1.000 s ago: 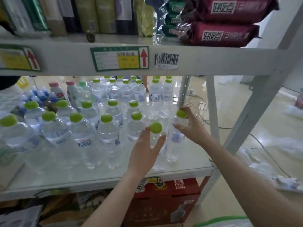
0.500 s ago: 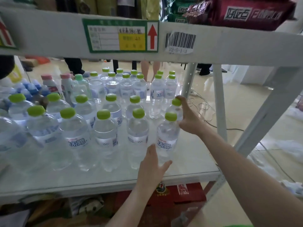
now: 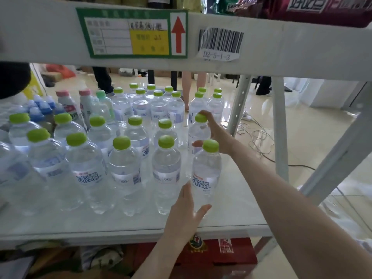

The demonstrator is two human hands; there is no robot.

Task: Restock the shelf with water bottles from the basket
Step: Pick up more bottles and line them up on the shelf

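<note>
The white shelf (image 3: 231, 216) is packed with green-capped water bottles standing upright in rows from its left side across to just short of its right end. The front-row bottle (image 3: 205, 174) nearest that end stands a little back from the front lip. The left hand (image 3: 186, 216) cups its lower part from the front, thumb on the left side, fingers (image 3: 202, 210) curled loosely round the base on the right; they touch the plastic, but whether they truly grip it or only steady it I cannot tell.

Behind it, the second-row bottle (image 3: 199, 133) is held by the right hand (image 3: 217, 133), whose forearm comes in from the right over the bare end of the shelf. The thumb lies against the bottle's front below the shoulder and the other fingers wrap round the neck just behind the green cap, so this hand is closed on it.

To the right of these two bottles a strip of open shelf runs to the edge, bounded by the white upright post (image 3: 239, 105) at the back corner. In front of the bottles there is a bare band of shelf along the lip. The upper shelf's front rail (image 3: 281, 47), carrying a green label (image 3: 130, 33) and a barcode sticker (image 3: 219, 43), hangs low across the view, well above the caps.
</note>
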